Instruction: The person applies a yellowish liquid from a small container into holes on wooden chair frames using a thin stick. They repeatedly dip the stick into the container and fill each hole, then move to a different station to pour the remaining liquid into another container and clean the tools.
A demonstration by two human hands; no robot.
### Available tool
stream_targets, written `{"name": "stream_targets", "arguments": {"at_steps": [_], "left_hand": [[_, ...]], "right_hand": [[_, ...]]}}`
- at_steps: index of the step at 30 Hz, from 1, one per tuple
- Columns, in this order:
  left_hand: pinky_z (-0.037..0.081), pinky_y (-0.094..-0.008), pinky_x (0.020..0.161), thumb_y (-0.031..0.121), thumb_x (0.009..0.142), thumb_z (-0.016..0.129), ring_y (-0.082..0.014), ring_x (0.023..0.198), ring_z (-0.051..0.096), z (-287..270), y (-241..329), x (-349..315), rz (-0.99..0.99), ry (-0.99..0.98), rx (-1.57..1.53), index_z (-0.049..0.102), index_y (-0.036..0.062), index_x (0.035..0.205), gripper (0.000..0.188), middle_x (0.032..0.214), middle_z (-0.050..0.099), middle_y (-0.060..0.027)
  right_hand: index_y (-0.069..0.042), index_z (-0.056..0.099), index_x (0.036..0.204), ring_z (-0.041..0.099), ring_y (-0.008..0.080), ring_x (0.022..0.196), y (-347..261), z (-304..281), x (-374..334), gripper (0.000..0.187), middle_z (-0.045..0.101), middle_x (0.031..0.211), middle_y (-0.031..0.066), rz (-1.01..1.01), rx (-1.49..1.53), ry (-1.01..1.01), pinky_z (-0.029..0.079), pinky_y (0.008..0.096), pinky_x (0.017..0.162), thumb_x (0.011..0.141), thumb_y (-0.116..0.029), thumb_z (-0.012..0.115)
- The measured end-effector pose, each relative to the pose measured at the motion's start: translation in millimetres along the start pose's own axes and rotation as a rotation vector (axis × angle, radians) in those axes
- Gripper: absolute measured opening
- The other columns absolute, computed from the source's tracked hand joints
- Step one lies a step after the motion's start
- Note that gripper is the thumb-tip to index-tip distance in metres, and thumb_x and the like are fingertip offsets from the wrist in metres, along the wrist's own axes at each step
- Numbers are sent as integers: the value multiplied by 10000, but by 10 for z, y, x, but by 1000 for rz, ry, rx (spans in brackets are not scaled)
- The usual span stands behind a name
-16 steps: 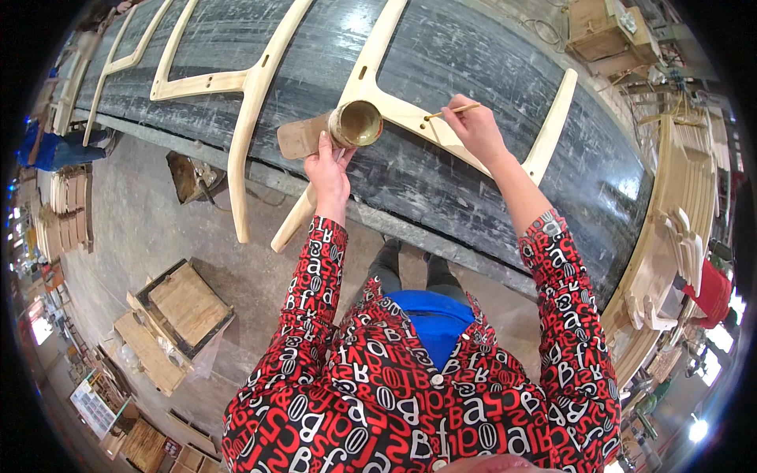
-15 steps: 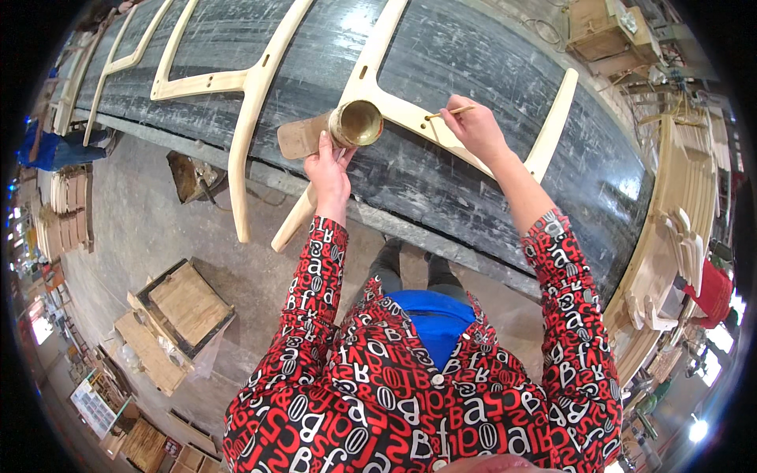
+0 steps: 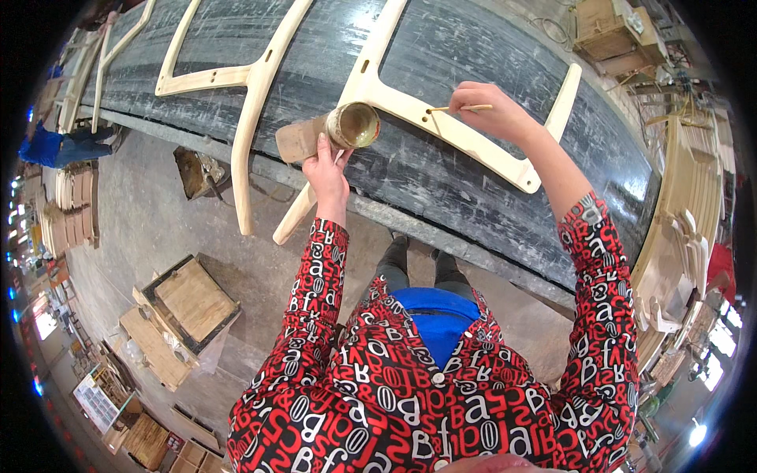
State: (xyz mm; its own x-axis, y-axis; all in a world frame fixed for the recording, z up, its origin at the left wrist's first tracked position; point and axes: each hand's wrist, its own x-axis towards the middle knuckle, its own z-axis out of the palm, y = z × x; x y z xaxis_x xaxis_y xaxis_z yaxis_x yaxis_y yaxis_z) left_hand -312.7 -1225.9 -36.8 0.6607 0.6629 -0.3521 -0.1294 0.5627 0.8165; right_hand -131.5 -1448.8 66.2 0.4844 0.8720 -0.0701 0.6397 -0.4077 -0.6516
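My left hand (image 3: 326, 172) is closed around a small open cup (image 3: 354, 126) tilted so its inside shows, with a brownish liquid or paste coating it. A flat brown block (image 3: 298, 140) sits beside the cup, against the same hand. In a pinch, my right hand (image 3: 495, 110) grips a thin wooden stick (image 3: 465, 108), whose tip is at the small dark holes in a pale wooden frame piece (image 3: 473, 142). The frame lies on the dark table (image 3: 441, 59), its lower leg jutting past the near edge under my left hand.
Another pale frame (image 3: 254, 102) lies to the left, one leg overhanging the table edge. A person in blue (image 3: 49, 147) stands at far left. A wooden box (image 3: 195, 303) rests on the floor. Stacked curved wooden parts (image 3: 678, 229) line the right side.
My right hand and forearm have shifted right, uncovering the frame's rounded corner. The stick's tip stays near the holes. My left hand holds the cup almost in place.
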Motion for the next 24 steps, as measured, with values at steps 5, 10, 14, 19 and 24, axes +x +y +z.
{"name": "stream_targets", "arguments": {"at_steps": [5, 10, 14, 19, 24], "left_hand": [[563, -397, 748, 197, 928, 491, -229, 948, 614, -2, -4, -10, -14, 32, 4, 493, -34, 1093, 284, 1069, 585, -127], [560, -341, 712, 192, 926, 502, -180, 916, 607, 64, 34, -38, 11, 15, 4, 522, -14, 1071, 253, 1039, 586, -98], [564, -359, 722, 192, 924, 501, -197, 912, 615, 82, 20, -58, 36, 12, 27, 514, -24, 1077, 265, 1046, 588, -108], [563, -343, 718, 202, 917, 517, -178, 913, 603, 74, 59, 2, 64, -23, 124, 527, -28, 1066, 274, 1033, 584, -91], [538, -267, 671, 206, 913, 535, -119, 797, 601, 226, 326, 41, 194, -107, 284, 592, -24, 1002, 253, 931, 610, -61]], "right_hand": [[-18, 571, 827, 577, 265, 704, -47, 195, -81, 86, 604, 771, 112, 182, 131, 138, 470, 319, 640, 775, -87, 565], [-52, 577, 842, 603, 305, 758, -50, 485, 148, 169, 613, 783, 137, 86, -158, 188, 486, 378, 664, 841, -218, 541], [-82, 586, 883, 602, 340, 748, -119, 498, 334, 232, 616, 756, 133, 236, -283, 129, 487, 424, 659, 859, -305, 524], [-57, 583, 807, 596, 340, 759, -126, 368, 270, 211, 617, 756, 136, 194, -202, 84, 474, 431, 672, 854, -256, 531], [-24, 567, 862, 597, 146, 719, -242, 112, -130, 96, 603, 735, 77, 60, 169, 296, 477, 281, 621, 829, -107, 604]]}}
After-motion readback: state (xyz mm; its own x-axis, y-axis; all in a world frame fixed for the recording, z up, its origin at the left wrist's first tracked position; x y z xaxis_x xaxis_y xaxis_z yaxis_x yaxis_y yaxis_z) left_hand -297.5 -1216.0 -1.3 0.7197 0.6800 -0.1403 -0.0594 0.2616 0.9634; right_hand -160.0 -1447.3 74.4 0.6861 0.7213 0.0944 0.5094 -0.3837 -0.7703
